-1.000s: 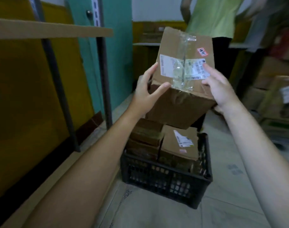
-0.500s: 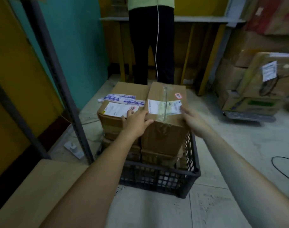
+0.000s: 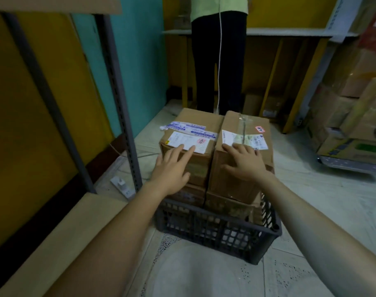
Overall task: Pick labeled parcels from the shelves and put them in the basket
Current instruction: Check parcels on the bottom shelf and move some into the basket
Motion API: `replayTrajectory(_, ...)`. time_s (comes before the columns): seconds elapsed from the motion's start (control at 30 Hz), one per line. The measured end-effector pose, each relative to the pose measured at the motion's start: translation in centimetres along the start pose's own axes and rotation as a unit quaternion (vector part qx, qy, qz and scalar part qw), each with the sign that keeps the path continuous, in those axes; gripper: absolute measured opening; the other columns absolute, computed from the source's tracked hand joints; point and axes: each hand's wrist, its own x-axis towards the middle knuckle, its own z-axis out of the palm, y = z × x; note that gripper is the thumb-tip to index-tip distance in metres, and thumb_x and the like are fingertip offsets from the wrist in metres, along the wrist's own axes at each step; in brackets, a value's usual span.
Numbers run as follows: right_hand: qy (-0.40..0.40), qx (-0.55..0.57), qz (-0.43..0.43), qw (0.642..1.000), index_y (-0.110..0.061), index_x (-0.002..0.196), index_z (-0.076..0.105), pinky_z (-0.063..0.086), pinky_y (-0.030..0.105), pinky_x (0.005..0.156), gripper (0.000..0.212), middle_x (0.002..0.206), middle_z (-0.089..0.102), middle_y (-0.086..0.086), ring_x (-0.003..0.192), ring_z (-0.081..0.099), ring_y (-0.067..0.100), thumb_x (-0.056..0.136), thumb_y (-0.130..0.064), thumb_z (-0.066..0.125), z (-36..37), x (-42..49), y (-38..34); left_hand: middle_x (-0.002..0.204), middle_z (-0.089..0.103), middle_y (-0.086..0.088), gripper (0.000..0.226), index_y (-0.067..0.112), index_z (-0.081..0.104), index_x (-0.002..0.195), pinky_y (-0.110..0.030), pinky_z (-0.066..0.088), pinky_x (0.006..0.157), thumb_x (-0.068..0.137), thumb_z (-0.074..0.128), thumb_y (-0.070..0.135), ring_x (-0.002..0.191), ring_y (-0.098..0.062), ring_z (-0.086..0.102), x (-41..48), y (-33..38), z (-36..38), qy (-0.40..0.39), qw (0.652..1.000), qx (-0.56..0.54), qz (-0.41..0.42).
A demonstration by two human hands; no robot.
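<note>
1. Left hand (image 3: 172, 166) lies flat with fingers straight on the near top edge of the left parcel (image 3: 200, 123). Its fingertips rest on the white label (image 3: 189, 142), and it grasps nothing.
2. Right hand (image 3: 245, 161) lies spread on the near top edge of the right parcel (image 3: 249, 123), fingers extended, also grasping nothing.
3. Both parcels sit side by side, touching, on top of the lower parcels (image 3: 227, 204) inside the dark basket (image 3: 217, 232), which stands on the floor (image 3: 204, 275).
4. Risk, by judgement: the top layer stands wholly above the basket rim, so nothing walls it in.
   - A shove, or dragging the basket, could tip either parcel off.
   - The right parcel appears to reach out over the right-hand rim and would likely go first.
5. Risk, by judgement: a power strip (image 3: 121, 185) lies on the floor just left of the basket, and a sliding basket could catch it.
   - A person (image 3: 219, 61) stands close behind the basket, in the path of a falling parcel.
6. Count:
   - Hands: two.
   - Top parcels: two.
   - Lower parcels: two seen in part; whether there are more cannot be told.
   - Basket: one.
   - Printed labels: at least one on each top parcel.
</note>
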Motion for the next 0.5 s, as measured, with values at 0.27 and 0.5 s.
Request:
replayTrajectory(0.27, 0.000, -0.029, 0.002, 1.000, -0.036, 0.144, 0.009, 0.013, 0.059, 0.111, 0.070, 0.151, 0.020, 0.005, 0.137, 0.018, 0.033, 0.088, -0.026, 0.049, 0.8, -1.2, -1.5, 0.156, 0.007, 0.003, 0.071, 0.028, -0.003, 0.147, -0.051, 0.010, 0.115, 0.093, 0.043, 0.033, 0.143, -0.020, 0.005, -8.4, -3.3, -0.4, 0.042, 0.998, 0.001, -0.055)
replayTrajectory(0.5, 0.012, -0.047, 0.020, 0.999, -0.037, 0.144, 0.009, 0.012, 0.054, 0.112, 0.069, 0.153, 0.019, 0.004, 0.137, 0.016, 0.033, 0.089, -0.021, 0.046, 1.1, -1.3, -0.8, 0.157, 0.003, 0.000, 0.070, 0.029, 0.000, 0.147, -0.052, 0.006, 0.114, 0.093, 0.044, 0.030, 0.143, -0.022, 0.004, -5.1, -3.4, -1.4, 0.051, 0.998, 0.034, 0.008)
